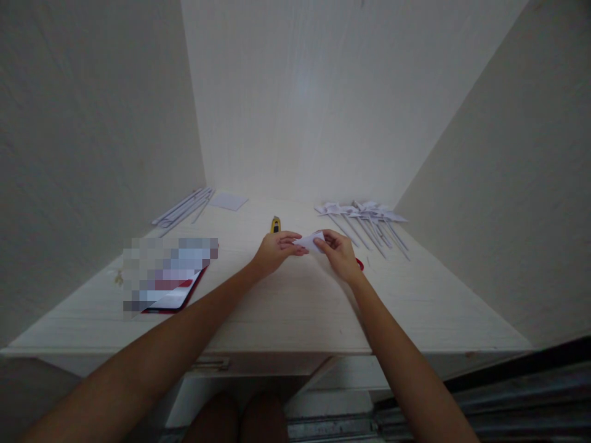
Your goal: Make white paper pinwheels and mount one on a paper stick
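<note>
A small piece of white paper [312, 242] is held between both hands above the middle of the white tabletop. My left hand [277, 250] pinches its left end between thumb and fingers. At the other end, my right hand [338, 251] is closed on it, the thumb pressed over the top. A yellow box cutter [276, 224] lies just behind my left hand. Close to my right wrist shows the curved edge of a red object [360, 264], mostly hidden by the wrist.
Several folded-paper shapes on thin paper sticks [364, 212] lie at the back right. Rolled paper sticks [184, 208] and a flat paper sheet [229, 201] are at the back left. A red-edged tablet [173, 300], partly blurred out, rests at left. Walls enclose the white tabletop [286, 320].
</note>
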### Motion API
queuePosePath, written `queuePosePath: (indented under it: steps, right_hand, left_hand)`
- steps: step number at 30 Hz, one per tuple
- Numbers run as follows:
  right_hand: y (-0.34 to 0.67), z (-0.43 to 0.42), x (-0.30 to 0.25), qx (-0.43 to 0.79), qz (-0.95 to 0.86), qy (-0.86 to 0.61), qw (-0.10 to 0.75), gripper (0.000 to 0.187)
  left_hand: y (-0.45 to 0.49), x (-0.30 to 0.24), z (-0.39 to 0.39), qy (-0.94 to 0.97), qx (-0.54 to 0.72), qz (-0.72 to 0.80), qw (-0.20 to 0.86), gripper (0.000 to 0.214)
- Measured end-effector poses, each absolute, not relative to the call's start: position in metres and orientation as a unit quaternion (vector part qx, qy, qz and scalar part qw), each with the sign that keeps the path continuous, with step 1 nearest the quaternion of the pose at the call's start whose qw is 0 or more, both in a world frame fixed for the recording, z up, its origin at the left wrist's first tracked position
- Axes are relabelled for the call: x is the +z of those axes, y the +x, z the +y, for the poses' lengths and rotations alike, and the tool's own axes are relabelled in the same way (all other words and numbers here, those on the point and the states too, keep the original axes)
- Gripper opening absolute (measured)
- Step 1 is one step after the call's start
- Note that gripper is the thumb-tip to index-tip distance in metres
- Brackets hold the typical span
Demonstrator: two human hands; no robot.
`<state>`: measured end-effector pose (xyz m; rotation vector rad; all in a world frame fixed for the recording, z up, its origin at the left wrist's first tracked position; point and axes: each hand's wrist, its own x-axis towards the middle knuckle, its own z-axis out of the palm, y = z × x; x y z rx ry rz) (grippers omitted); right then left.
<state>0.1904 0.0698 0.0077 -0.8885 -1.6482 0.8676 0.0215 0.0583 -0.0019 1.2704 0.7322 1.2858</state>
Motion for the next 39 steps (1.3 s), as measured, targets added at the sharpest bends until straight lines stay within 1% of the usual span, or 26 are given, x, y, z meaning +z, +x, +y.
queuePosePath:
  steps: [7, 19, 29, 39]
  right_hand:
    - [0.189, 0.071, 0.007, 0.376, -0.645, -0.364, 0.556, 0.021]
    - [0.191, 0.075, 0.002, 0.348, -0.666, -0.356, 0.556, 0.018]
    - [0.191, 0.073, 0.004, 0.313, -0.688, -0.367, 0.542, 0.02]
    - [0.193, 0.074, 0.002, 0.287, -0.703, -0.366, 0.538, 0.019]
  left_hand:
    - [0.024, -0.005, 0.056, 0.507, 0.577, 0.307, 0.561, 0.043]
    - [0.029, -0.008, 0.053, 0.526, 0.583, 0.317, 0.531, 0.045]
    - [0.03, -0.012, 0.056, 0.523, 0.603, 0.313, 0.515, 0.037]
    - [0.031, -0.011, 0.051, 0.54, 0.598, 0.332, 0.49, 0.034]
